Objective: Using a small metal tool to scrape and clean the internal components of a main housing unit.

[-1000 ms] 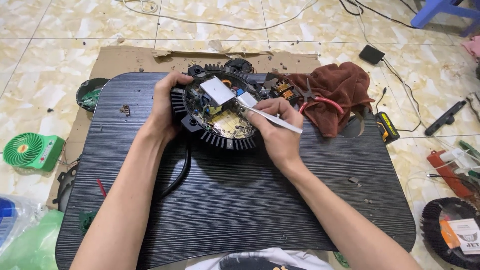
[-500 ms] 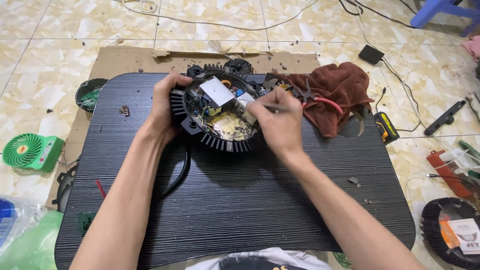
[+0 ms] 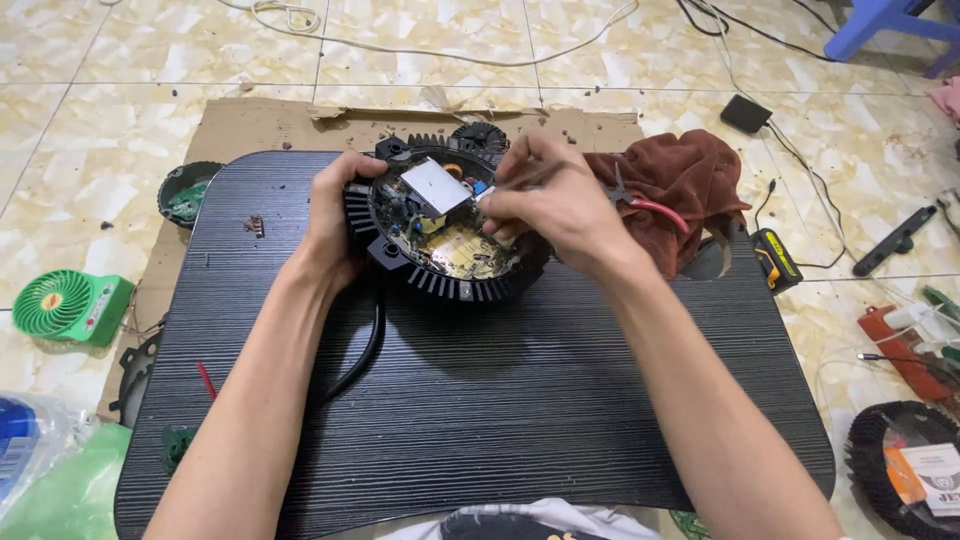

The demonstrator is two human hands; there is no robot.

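A round black finned housing lies on a black ribbed board. An open circuit board with a grey square part sits inside it. My left hand grips the housing's left rim. My right hand hovers over the board's right side, fingers pinched on a thin stick-like tool whose tip points at the components. A black cable runs from the housing toward me.
A brown cloth with red-handled pliers lies right of the housing. A green mini fan and a small black round part sit at left. More tools and another finned housing lie at right on the tiled floor.
My right hand has swung the thin tool from pointing out to the lower right to pointing in at the board, and has moved up over the housing. The left hand has held still.
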